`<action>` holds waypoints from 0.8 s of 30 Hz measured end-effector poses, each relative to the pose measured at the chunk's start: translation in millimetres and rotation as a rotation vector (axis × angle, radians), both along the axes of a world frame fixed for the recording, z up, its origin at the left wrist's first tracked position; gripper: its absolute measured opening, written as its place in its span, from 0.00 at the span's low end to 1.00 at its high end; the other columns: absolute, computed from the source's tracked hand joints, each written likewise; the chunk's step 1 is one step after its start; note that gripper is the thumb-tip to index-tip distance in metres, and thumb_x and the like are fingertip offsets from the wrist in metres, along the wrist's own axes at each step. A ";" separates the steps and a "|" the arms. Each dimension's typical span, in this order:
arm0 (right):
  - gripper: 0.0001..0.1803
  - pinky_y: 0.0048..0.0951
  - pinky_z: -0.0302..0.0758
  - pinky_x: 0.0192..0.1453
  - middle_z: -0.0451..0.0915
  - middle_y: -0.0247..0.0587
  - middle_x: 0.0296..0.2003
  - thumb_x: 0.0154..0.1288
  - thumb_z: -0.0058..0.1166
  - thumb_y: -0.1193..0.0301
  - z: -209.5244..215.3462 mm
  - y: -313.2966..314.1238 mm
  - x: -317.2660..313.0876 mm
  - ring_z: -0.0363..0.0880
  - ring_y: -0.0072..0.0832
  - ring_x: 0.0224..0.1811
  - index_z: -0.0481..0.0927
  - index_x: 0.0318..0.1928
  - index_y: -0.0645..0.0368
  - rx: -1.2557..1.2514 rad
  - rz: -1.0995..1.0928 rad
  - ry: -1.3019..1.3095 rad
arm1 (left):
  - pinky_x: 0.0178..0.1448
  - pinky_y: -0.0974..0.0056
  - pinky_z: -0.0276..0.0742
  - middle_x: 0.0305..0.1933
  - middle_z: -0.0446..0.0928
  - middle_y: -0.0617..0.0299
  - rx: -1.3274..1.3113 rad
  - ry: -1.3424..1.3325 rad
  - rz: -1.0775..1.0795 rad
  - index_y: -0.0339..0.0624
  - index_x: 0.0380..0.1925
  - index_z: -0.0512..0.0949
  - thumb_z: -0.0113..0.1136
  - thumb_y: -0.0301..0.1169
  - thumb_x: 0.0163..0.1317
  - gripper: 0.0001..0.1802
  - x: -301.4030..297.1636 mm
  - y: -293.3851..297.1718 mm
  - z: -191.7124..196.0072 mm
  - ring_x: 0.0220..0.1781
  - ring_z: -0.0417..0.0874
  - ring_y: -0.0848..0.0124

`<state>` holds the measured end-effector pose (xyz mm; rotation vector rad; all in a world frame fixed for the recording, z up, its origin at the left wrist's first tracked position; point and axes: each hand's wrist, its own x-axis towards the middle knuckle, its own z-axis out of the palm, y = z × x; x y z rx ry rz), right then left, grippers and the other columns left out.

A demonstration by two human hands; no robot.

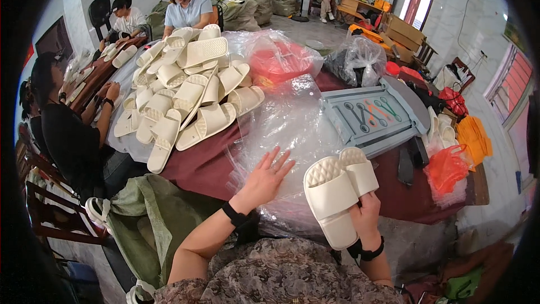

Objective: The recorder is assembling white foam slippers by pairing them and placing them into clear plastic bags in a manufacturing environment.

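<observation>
Two cream slide slippers (331,196) are gripped together in my right hand (367,218), held up over the near edge of the table with their soles toward me. My left hand (264,178) is open, fingers spread, over a stack of clear plastic bags (281,129); whether it touches them I cannot tell. A large heap of matching cream slippers (191,90) lies on the table to the left of the bags. Black bands circle both my wrists.
A grey plastic stool-like piece (371,118) lies right of the bags on the dark red cloth (197,163). A green woven sack (146,214) hangs open at my left. Co-workers sit at the left and far side. Red and orange bags (450,169) crowd the right edge.
</observation>
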<state>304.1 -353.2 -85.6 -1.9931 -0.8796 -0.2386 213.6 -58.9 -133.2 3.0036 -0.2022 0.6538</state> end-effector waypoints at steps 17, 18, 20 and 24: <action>0.17 0.43 0.77 0.43 0.80 0.51 0.40 0.55 0.62 0.68 -10.8 -2.7 -7.6 0.80 0.49 0.40 0.83 0.46 0.60 -0.311 0.428 0.041 | 0.71 0.49 0.65 0.68 0.72 0.54 -0.364 0.109 0.000 0.53 0.50 0.83 0.64 0.40 0.61 0.17 11.4 -9.1 2.8 0.71 0.68 0.50; 0.16 0.43 0.77 0.43 0.80 0.51 0.40 0.56 0.62 0.68 -10.2 -1.5 -7.9 0.80 0.49 0.40 0.83 0.45 0.60 -0.321 0.436 0.048 | 0.70 0.50 0.66 0.66 0.74 0.54 -0.366 0.101 0.029 0.52 0.46 0.85 0.64 0.39 0.61 0.14 11.2 -10.3 4.1 0.70 0.69 0.50; 0.15 0.44 0.76 0.42 0.80 0.51 0.39 0.56 0.62 0.68 -12.1 0.7 -7.0 0.80 0.50 0.40 0.82 0.43 0.61 -0.335 0.403 0.052 | 0.68 0.50 0.69 0.63 0.77 0.55 -0.451 0.060 0.025 0.51 0.43 0.86 0.65 0.37 0.61 0.11 13.2 -9.5 3.0 0.69 0.71 0.50; 0.12 0.46 0.75 0.41 0.78 0.53 0.36 0.57 0.61 0.68 -12.9 2.8 -0.3 0.79 0.51 0.38 0.81 0.38 0.64 -0.424 0.247 0.026 | 0.62 0.51 0.75 0.57 0.81 0.56 -0.645 -0.103 0.015 0.48 0.36 0.87 0.66 0.30 0.59 0.06 16.1 -8.6 12.4 0.63 0.77 0.49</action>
